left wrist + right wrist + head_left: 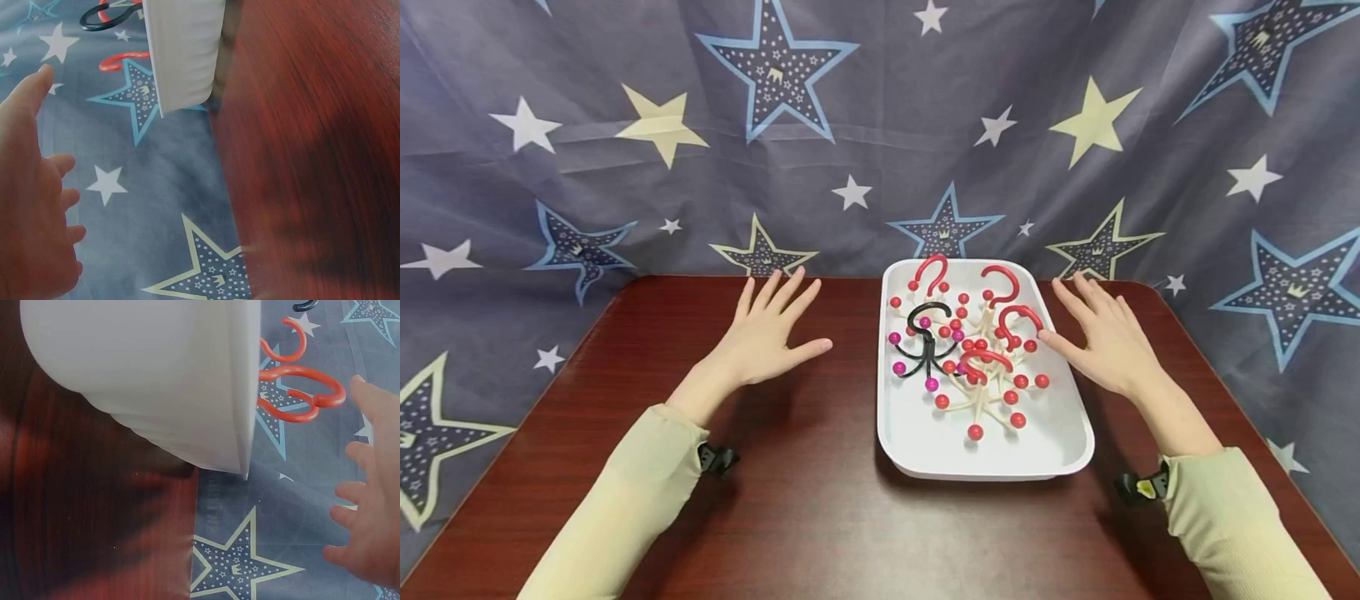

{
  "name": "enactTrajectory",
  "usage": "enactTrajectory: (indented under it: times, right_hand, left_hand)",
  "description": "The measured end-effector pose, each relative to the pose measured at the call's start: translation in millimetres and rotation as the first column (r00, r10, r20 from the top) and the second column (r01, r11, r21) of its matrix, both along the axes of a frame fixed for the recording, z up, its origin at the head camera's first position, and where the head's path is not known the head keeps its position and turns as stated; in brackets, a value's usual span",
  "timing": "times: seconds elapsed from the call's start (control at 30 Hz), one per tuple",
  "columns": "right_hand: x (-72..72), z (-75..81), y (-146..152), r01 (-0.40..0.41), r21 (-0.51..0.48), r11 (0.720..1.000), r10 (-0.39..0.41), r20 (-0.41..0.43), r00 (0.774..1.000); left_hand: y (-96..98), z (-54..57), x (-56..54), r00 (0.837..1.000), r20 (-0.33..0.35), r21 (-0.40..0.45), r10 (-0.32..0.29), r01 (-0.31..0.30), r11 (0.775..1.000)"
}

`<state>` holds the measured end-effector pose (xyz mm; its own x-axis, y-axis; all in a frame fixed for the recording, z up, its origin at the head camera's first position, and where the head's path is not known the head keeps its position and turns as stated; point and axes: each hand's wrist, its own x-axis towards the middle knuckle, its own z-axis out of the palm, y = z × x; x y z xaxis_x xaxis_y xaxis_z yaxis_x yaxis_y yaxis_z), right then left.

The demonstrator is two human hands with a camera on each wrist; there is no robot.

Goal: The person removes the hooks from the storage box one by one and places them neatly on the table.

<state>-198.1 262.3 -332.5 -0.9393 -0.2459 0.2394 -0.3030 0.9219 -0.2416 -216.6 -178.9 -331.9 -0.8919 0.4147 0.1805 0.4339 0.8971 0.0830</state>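
My left hand [763,337] hovers over the table to the left of a white tray [1000,454], fingers spread and nothing held. Close by the tray's right rim is my right hand [1105,342], fingers also straight, its thumb tip overlapping a red hook [1021,315] in the head view. Several cream pieces with a red hook on top and arms tipped with red balls lie bunched in the tray; one [979,404] sits nearest the front. Among them, on the left, stands a black hooked piece [928,350] with magenta ball tips.
The tray stands on a dark red-brown wooden table [805,517], right of its middle. A grey-blue cloth [880,125] printed with stars hangs behind the table and along both sides. A black strap [718,460] is worn at the left wrist, another [1142,486] at the right.
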Motion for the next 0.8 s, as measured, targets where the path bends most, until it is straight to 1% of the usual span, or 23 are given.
enactTrajectory:
  times: [0.2, 0.47, 0.63, 0.8]
  right_hand:
    - [1.0, 0.4, -2, -0.009, 0.008, 1.0, 0.009, -0.01, 1.0]
    - [2.4, -1.1, -2, -0.015, 0.011, 1.0, 0.015, -0.023, 1.0]
    - [3.5, -2.7, -1, -0.007, -0.005, 1.0, 0.007, -0.016, 1.0]
    - [5.8, -6.5, 1, -0.008, -0.036, 0.999, 0.009, 0.007, 1.0]
  left_hand:
    - [0.3, 1.4, 0.9, 1.0, -0.025, 0.01, -0.016, 0.016, 1.0]
    - [2.2, 0.8, 0.9, 0.999, -0.028, 0.006, -0.022, 0.023, 1.0]
    - [8.1, 3.2, -0.4, 0.998, -0.049, 0.003, -0.04, 0.04, 0.999]
    - [15.9, 4.4, -0.3, 0.997, -0.049, -0.001, -0.057, 0.057, 0.998]
